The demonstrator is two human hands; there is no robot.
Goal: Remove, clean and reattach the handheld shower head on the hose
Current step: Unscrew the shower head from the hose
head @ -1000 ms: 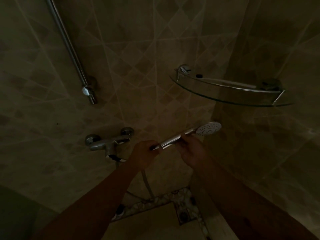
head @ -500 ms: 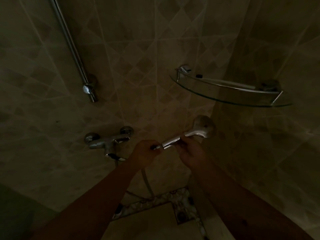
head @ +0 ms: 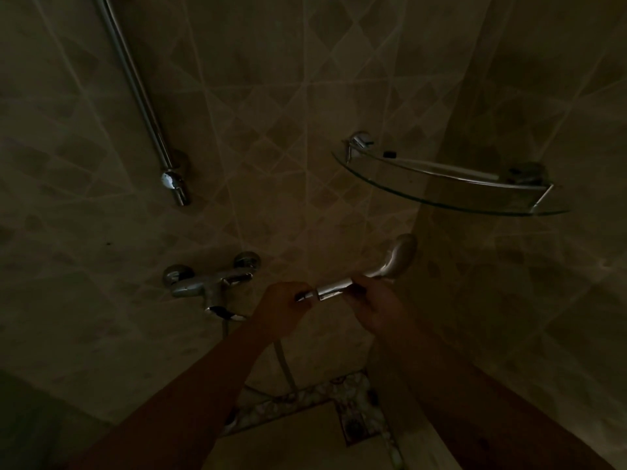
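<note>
In a dim shower stall I hold a chrome handheld shower head [head: 397, 257] level in front of the tiled wall. Its round head points up and right, its smooth back toward me, so the spray face is hidden. My right hand [head: 376, 307] grips the handle just below the head. My left hand [head: 281, 308] is closed around the hose nut at the handle's lower end. The hose [head: 285, 364] hangs from under my left hand toward the floor.
A chrome mixer tap [head: 210, 283] is on the wall left of my hands. A slanted chrome rail [head: 142, 96] ends above it. A glass corner shelf [head: 451, 184] sits up right. A floor drain [head: 354, 425] lies below.
The shower head has rolled about its handle: one second ago its white spray face showed, now its back faces me. Both hands stay in the same places.
</note>
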